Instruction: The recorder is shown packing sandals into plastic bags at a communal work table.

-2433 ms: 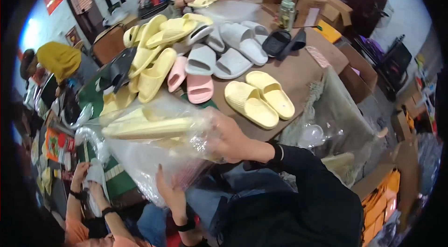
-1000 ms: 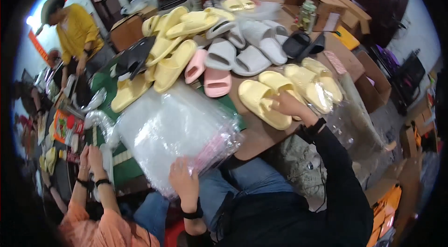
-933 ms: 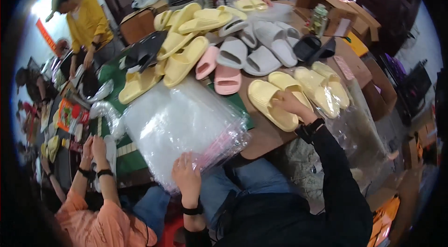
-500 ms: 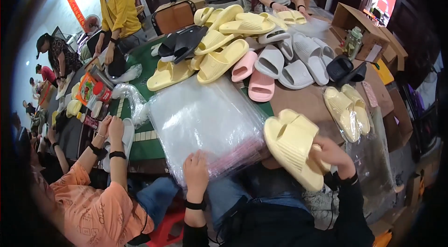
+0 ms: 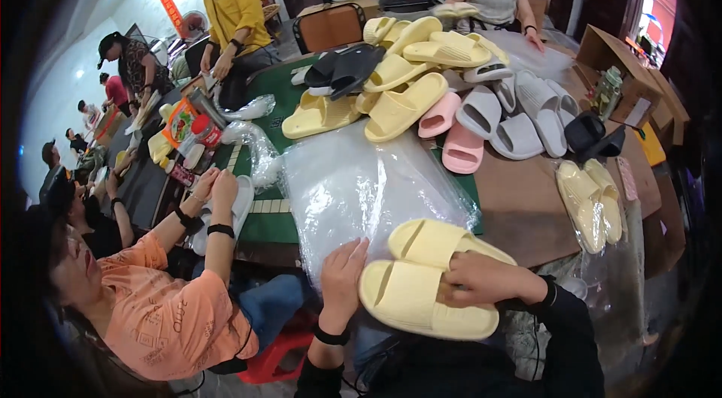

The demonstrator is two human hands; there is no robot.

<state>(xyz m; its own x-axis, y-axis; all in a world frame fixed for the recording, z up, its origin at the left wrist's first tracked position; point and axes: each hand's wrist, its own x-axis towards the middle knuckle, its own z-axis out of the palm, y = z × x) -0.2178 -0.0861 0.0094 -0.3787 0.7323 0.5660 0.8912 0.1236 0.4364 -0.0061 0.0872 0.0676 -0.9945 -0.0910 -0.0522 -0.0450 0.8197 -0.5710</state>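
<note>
My right hand [image 5: 481, 277] grips a pair of pale yellow slide slippers [image 5: 406, 293] at the openings behind their ribbed straps, its fingertips hidden inside. The pair lies side by side over the near edge of a stack of clear plastic bags [image 5: 346, 180], toes pointing left. My left hand [image 5: 344, 277] rests on that stack's near edge, fingers stretched out, close to the slippers' toes. Behind the bags is a heap of yellow slippers [image 5: 406, 104], with pink slippers [image 5: 462, 150], grey slippers [image 5: 519, 135] and black slippers [image 5: 353, 71] around it.
A bagged yellow pair [image 5: 590, 202] lies on the right by a pink bar-shaped item [image 5: 626, 172]. Cardboard boxes [image 5: 624, 74] and a glass bottle [image 5: 608, 89] stand beyond. On my left, a co-worker in an orange shirt [image 5: 165, 300] handles a white slipper [image 5: 242, 202]. Other people work around the table.
My right hand has brought the yellow slippers left and turned them, from the table's right side to over the bags' near edge. The view has shifted. My left hand's fingers have straightened.
</note>
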